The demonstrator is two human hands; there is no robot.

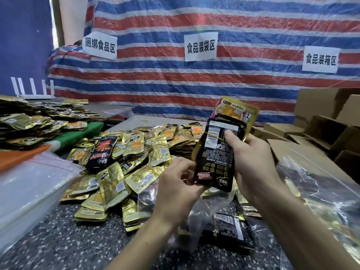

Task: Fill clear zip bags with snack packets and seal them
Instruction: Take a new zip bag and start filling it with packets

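Both hands meet over the speckled counter (pixel 58 240), and everything else sits around the bundle they hold. Behind that bundle hangs the striped tarp (pixel 194 78), its paper signs marking work zones. Left of the bundle and lower, the heap of gold snack packets (pixel 124 166) spreads across the counter, close enough to draw from without stretching. Further left lies a stack of clear zip bags (pixel 29 182), flat and waiting. Right of the bundle, cardboard boxes (pixel 321 121) stand open, probably for finished bags.

Directly beneath the bundle, an open clear bag (pixel 204 215) lies crumpled with a black packet already inside, placed there so the bundle can drop straight in.

The right hand (pixel 251 162) is closed around the banded packet bundle (pixel 216 152), thumb pressed across its black back face, holding it upright. The left hand (pixel 175 184) curls with fingertips pinching the bundle's lower corner, seemingly steadying or squaring it. A thin yellow rubber band (pixel 211 135) crosses the bundle, keeping black and gold packets together.
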